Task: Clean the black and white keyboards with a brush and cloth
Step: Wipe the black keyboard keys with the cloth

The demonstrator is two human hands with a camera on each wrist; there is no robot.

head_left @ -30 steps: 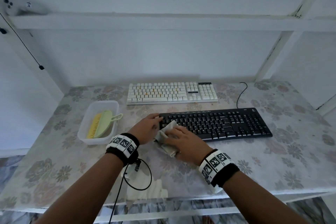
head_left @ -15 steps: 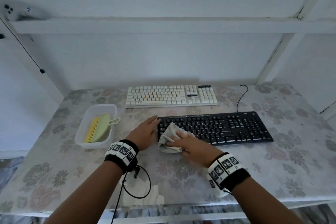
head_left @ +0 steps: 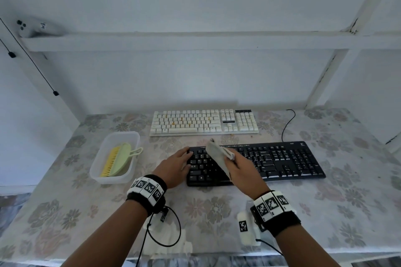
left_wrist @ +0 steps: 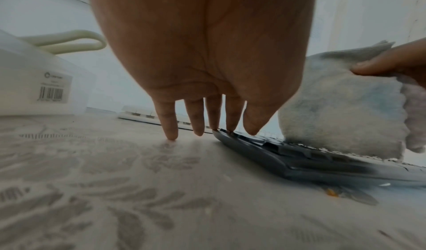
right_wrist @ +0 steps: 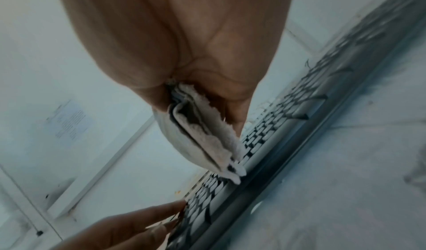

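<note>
A black keyboard (head_left: 282, 161) lies across the table's middle, with a white keyboard (head_left: 204, 122) behind it. My left hand (head_left: 176, 163) rests with straight fingers (left_wrist: 231, 119) on the black keyboard's left end (left_wrist: 276, 152), some fingertips on the table. My right hand (head_left: 243, 167) is lifted above the left keys and pinches a folded grey cloth (head_left: 218, 156), whose lower edge hangs just over the keys (right_wrist: 232, 164). In the left wrist view the cloth (left_wrist: 341, 115) hangs at the right. A green brush with yellow bristles (head_left: 117, 159) lies in a clear tub.
The clear plastic tub (head_left: 97, 168) stands left of the black keyboard. A black cable (head_left: 287, 125) runs from the keyboard toward the back wall. A white shelf beam (head_left: 195, 40) crosses above. The table has a floral cover (head_left: 358, 191) and small crumbs near the keyboards.
My right hand has lifted the cloth off the keyboard's front left corner and now holds it upright above the keys. The left hand stays at the keyboard's left end.
</note>
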